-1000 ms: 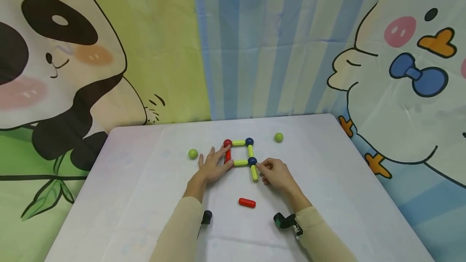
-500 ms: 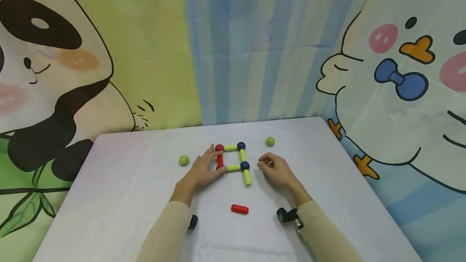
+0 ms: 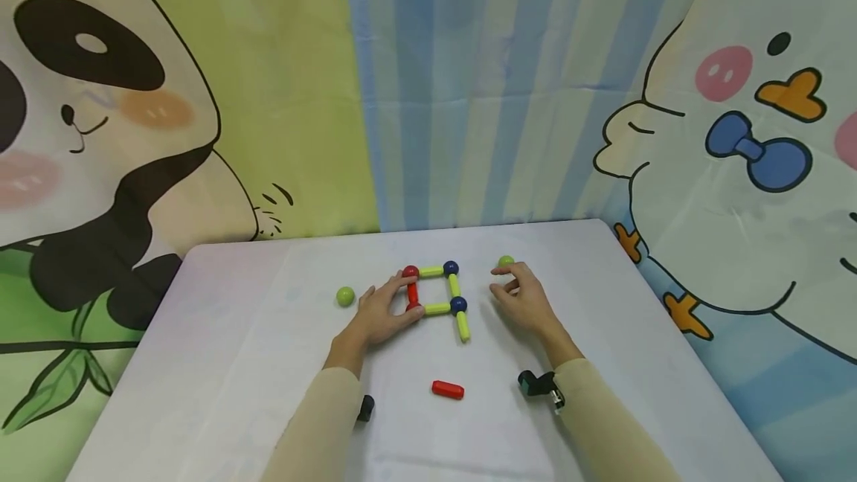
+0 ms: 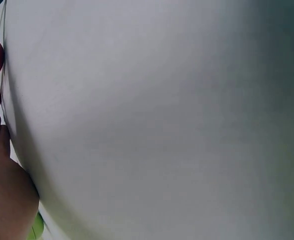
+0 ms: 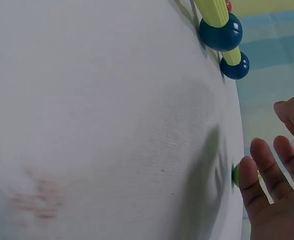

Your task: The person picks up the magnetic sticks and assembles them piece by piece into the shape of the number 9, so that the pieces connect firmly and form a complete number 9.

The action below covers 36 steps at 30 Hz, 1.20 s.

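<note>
Rod-and-ball square, yellow and red rods, steadied by spread left hand; right hand loosely curled, fingertips touching green ball.

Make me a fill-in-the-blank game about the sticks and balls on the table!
1. The left hand rests on the square's ____ stick.
2. The right hand reaches for a ____ ball.
3. The square has two ____ balls on its right side.
4. The loose stick lying between the arms is ____.

Missing words: red, green, blue, red
</note>
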Tool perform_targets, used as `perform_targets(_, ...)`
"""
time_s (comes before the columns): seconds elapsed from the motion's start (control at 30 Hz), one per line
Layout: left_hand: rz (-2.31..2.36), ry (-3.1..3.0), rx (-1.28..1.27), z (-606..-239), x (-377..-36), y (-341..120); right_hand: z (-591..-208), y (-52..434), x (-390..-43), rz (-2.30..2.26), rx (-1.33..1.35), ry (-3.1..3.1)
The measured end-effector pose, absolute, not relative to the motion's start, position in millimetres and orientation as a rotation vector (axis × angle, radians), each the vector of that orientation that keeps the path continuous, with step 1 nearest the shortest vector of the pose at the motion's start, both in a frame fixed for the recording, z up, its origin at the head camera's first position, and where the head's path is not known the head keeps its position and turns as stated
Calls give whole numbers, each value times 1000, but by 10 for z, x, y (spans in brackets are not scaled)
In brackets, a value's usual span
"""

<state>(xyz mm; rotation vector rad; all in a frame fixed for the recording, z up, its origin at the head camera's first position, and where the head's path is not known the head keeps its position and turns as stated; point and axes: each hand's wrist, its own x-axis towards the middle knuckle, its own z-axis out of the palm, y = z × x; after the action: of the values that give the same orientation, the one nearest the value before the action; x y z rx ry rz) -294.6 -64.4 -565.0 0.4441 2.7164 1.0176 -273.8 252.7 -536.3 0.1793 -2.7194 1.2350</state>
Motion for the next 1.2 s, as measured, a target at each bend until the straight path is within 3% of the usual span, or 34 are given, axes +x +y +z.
perform_targets(0.37, 1050, 2711, 399, -5660, -2955, -649, -5306, 2591, -2891, 1180, 288, -2649)
perform_targets(1.2, 1027, 2711, 348, -5620, -2930, -620, -5513, 2721, -3053, 1027, 92, -2897)
